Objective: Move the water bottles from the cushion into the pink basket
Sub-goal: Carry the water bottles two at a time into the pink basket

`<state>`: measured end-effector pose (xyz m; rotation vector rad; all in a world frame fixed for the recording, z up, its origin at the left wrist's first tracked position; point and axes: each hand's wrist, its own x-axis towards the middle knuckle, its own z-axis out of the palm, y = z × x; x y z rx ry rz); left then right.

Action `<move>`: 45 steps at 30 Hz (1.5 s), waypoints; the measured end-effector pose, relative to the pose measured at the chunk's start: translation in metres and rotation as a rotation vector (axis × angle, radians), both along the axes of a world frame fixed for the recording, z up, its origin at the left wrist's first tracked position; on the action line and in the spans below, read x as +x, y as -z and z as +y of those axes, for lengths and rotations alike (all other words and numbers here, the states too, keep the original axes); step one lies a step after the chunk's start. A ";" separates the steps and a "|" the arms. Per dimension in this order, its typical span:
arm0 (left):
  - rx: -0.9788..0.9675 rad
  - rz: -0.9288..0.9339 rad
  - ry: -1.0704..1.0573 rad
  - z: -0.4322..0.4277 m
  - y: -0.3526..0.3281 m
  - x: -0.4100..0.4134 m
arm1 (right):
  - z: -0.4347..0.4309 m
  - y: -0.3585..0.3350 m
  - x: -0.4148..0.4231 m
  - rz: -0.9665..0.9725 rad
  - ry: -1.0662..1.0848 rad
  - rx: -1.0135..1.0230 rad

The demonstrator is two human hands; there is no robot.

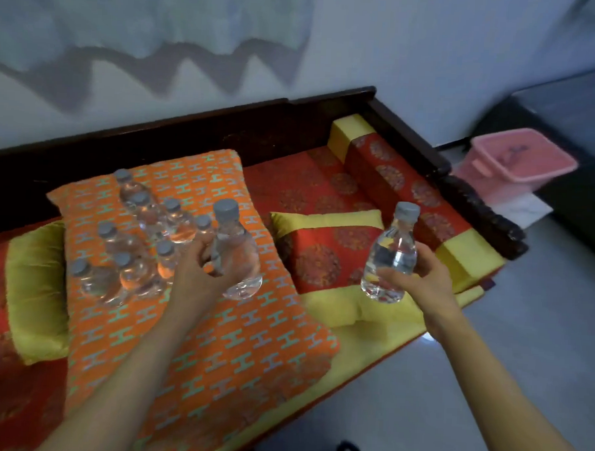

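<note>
Several clear water bottles with grey caps (142,239) lie and stand clustered on the orange patterned cushion (243,352). My left hand (202,275) grips one clear bottle (235,253), lifted upright just above the cushion's right part. My right hand (418,280) holds a second clear bottle (392,253) upright over the red and yellow pillow. The pink basket (524,160) stands on the floor at the far right, beyond the wooden bench end, well apart from both hands.
The cushion lies on a dark wooden bench (259,121) with red and yellow seat pads and a bolster (393,175). A yellow pillow (34,289) sits at the left. A dark cabinet (584,111) stands behind the basket. Grey floor tiles (523,337) stretch along the right.
</note>
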<state>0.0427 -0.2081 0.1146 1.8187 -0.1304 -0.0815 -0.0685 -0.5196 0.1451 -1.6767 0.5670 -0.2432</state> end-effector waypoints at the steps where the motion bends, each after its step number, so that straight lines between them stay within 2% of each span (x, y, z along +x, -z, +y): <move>1: 0.004 -0.007 0.018 -0.018 -0.003 -0.003 | -0.018 -0.002 -0.012 -0.004 0.031 -0.007; 6: -0.016 -0.030 0.095 -0.111 -0.021 -0.034 | -0.103 -0.013 -0.070 -0.021 0.127 -0.020; 14: -0.035 -0.021 0.107 -0.268 -0.029 -0.097 | -0.244 -0.038 -0.143 -0.022 0.124 -0.012; 22: -0.057 -0.009 0.213 -0.420 -0.044 -0.124 | -0.365 -0.062 -0.180 -0.035 0.169 -0.011; 28: -0.021 -0.067 0.258 -0.516 -0.054 -0.107 | -0.449 -0.058 -0.178 -0.048 0.244 0.002; 34: -0.034 -0.011 0.286 -0.615 -0.041 -0.071 | -0.560 -0.042 -0.165 -0.009 0.315 -0.046; 45: -0.003 0.005 0.274 -0.793 -0.036 -0.012 | -0.744 -0.041 -0.099 0.027 0.332 0.000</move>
